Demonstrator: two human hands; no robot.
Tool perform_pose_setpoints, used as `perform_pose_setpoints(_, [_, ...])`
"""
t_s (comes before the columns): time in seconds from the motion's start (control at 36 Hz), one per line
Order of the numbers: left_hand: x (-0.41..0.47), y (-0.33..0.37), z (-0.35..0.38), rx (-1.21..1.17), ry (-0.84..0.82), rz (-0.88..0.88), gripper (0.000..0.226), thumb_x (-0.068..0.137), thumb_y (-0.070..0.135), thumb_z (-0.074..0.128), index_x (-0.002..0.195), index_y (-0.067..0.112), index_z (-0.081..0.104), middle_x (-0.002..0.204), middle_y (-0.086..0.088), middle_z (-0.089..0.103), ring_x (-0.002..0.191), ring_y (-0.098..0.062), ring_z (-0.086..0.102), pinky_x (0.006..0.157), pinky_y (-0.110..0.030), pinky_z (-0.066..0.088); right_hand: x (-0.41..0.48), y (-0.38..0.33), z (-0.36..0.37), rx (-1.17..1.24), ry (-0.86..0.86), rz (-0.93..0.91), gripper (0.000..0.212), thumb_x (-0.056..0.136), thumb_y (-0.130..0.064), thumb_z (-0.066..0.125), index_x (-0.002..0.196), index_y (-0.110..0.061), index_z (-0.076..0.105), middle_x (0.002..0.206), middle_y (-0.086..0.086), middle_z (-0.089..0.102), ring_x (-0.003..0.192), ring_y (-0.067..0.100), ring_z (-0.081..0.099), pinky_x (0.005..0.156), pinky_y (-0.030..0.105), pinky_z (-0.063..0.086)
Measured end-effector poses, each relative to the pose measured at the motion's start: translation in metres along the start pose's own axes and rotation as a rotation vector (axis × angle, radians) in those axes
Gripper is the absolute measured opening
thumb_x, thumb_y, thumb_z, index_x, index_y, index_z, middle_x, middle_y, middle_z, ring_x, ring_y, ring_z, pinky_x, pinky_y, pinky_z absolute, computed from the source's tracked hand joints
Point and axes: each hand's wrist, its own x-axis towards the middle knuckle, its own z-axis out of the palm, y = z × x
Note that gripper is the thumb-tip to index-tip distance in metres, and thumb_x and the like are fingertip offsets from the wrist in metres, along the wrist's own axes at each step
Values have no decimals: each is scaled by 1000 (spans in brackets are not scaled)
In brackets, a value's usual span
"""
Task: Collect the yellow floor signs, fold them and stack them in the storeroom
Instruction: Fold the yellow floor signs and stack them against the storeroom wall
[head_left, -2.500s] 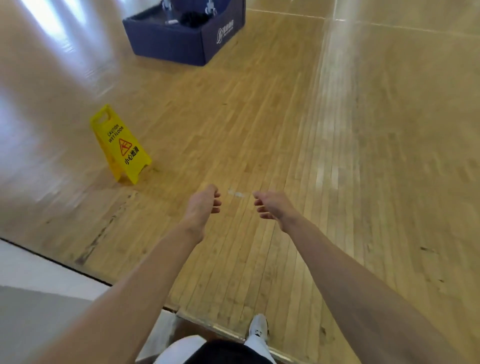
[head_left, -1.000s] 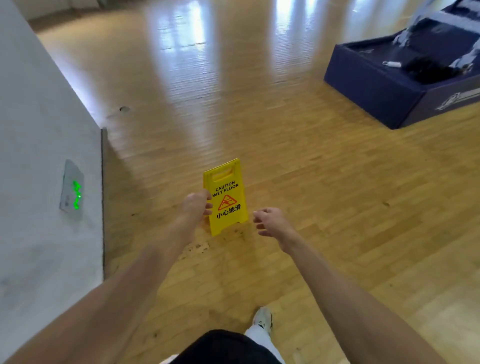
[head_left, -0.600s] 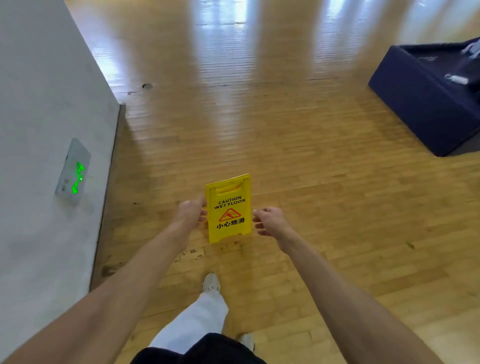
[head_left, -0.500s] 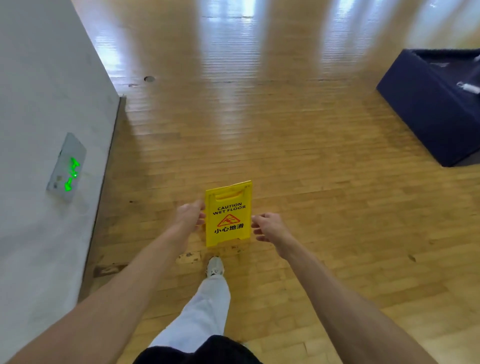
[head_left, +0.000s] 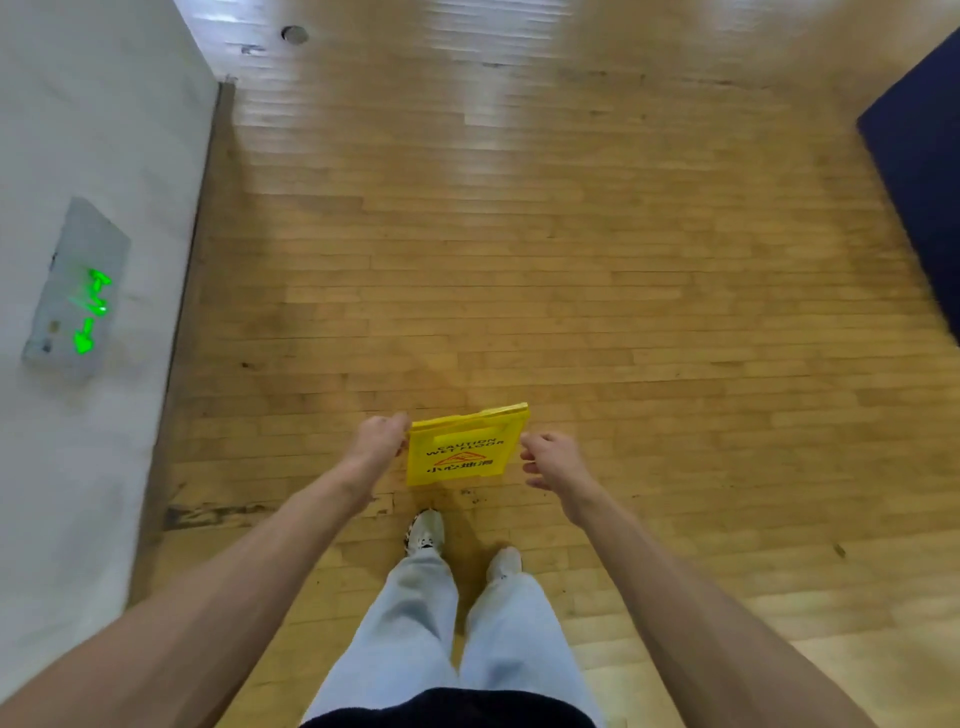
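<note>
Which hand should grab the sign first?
Probably left. The left hand is already at the upper left corner of the sign, seemingly touching it, while the right hand hangs open, just off the right edge.

— What's under me here?

— I see a wooden floor (head_left: 597, 270) of narrow honey-coloured boards, glossy, with pale streaks of light (head_left: 519, 31) reflected across its far end. A small round metal plate (head_left: 294, 34) is set into the boards up there, and dark scuff marks (head_left: 208, 512) sit by the base of the wall.

— And at my sides?

— On my left I have a plain white wall (head_left: 104, 104) ending at a corner, with a dark strip along its foot. A grey panel (head_left: 75, 288) on it shows glowing green arrows. At the right edge I catch a dark blue block (head_left: 924, 182), cut off by the frame.
</note>
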Motion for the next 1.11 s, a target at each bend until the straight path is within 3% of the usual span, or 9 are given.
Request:
perform_pose_setpoints(0.33, [119,-25,31,30,79,-219,45,94,34,43,129,7,52,132,-12,54,111,-25,50,79,-32,37,141,4,-2,-252,78,46,63,96,-40,53,147,-7,35,146,13,48,132,29,47,102,35,38])
perform_pose_setpoints(0.47, [159,-48,47,-94,45,-305,74,81,51,52,142,13,39,147,-8,42,131,-28,42,101,-39,34,186,18,9,-296,-10,90,76,94,-50,52,152,-8,27,154,13,39,141,32,38,114,42,33])
perform_pose_setpoints(0.53, [163,-50,55,-266,36,-345,90,67,57,57,143,14,38,151,-14,38,128,-28,45,102,-41,35,195,21,13,-313,-49,96,72,94,-51,52,148,-7,35,150,12,45,138,30,42,111,39,35])
perform_pose_setpoints(0.69, [171,-53,74,-443,70,-354,63,88,41,54,144,13,42,155,-15,30,145,-32,24,117,-43,19,211,25,11,-265,-111,81,24,94,-38,59,110,-19,62,98,-2,56,95,18,48,80,28,38])
perform_pose_setpoints(0.78, [167,-47,74,-467,93,-361,63,86,39,56,142,12,44,155,-18,30,144,-34,24,117,-44,19,206,23,8,-271,-123,86,29,90,-45,61,100,-18,62,91,2,55,81,19,47,78,30,38])
perform_pose_setpoints(0.83, [161,-44,71,-496,107,-370,61,81,40,58,134,9,52,149,-19,40,137,-35,36,114,-43,24,205,22,8,-292,-118,75,29,90,-48,60,93,-19,58,88,3,54,84,22,47,78,31,37])
perform_pose_setpoints(0.89, [153,-40,65,-524,132,-352,29,83,38,58,99,14,62,115,-16,55,95,-25,54,92,-34,37,200,16,8,-324,-122,60,27,91,-48,58,93,-22,52,91,3,55,91,24,50,80,31,37])
perform_pose_setpoints(0.94, [145,-36,58,-572,176,-354,18,89,33,54,77,20,51,84,-5,46,68,-14,37,67,-28,30,191,7,9,-345,-129,34,30,92,-49,57,95,-20,53,97,4,56,94,23,51,81,30,37])
perform_pose_setpoints(1.11, [102,-32,35,-681,262,-323,23,89,32,55,71,21,45,73,1,35,66,-11,30,61,-27,26,157,-20,20,-408,-204,-42,51,90,-56,56,106,-8,61,92,2,57,88,19,53,74,33,41])
